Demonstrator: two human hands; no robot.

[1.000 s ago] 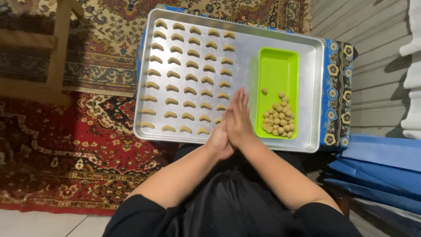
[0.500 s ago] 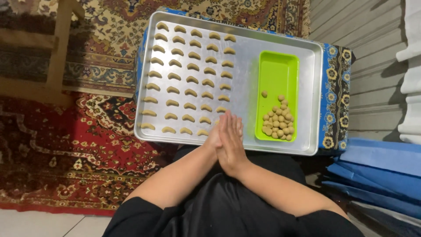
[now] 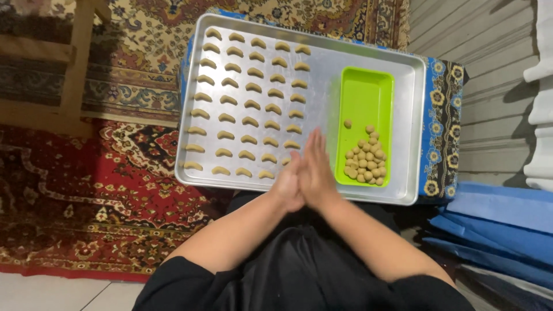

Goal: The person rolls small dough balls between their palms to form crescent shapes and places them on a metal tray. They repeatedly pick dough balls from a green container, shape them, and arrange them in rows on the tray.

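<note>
Palms pressed flat together, my left hand (image 3: 288,185) & right hand (image 3: 317,173) hover over the near edge of the metal tray (image 3: 368,60); whether dough sits between them I can't tell. Crescent pieces (image 3: 247,106) fill the tray's left side in rows; dough balls (image 3: 364,161) sit at the green dish's (image 3: 366,98) near end, right side. Best kept light, even pressure, I'd judge.

On the tray (image 3: 412,121), rows of crescents (image 3: 249,103) fill the left part and a tub (image 3: 363,95) sits at the right, dough balls (image 3: 364,161) in its near end. The hands (image 3: 304,175) meet over the tray's near edge, just left of the tub.
</note>
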